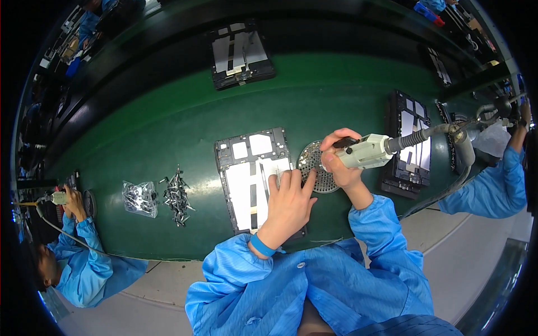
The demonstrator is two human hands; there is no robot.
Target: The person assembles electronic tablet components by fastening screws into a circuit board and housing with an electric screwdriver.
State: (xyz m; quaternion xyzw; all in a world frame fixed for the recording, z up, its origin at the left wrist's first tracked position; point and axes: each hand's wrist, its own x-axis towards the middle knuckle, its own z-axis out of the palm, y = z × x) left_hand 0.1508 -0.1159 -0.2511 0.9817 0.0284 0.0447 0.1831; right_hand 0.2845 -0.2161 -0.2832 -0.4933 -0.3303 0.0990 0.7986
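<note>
- Two bare hands at work over a green bench [202,140]; both sleeves blue.
- Right hand [346,178]: fingers wrapped around a pale green power driver [364,152], which lies roughly level, nose pointing left; its tip is hidden by the hand.
- Driver's rear end joins a ribbed grey sleeve [413,140] running off to the right.
- Left hand [290,204]: fingers outspread, released, lying over the right part of a black flat unit [238,193] with white panels. Index finger reaches to the round perforated tray [325,182] (cannot tell whether the fingertip presses it).
- Blue band [261,245] on the left wrist.
- Position of unit: flat on the bench before the person, tray just beside it on the right, under the driver's nose.
- Left of unit: loose heap of small metal parts [177,199]; next to that, a clear bag [139,199] of similar pieces.
- Right of tray: a stack of black units [412,145].
- Beyond, near the far side: another black unit [241,53].
</note>
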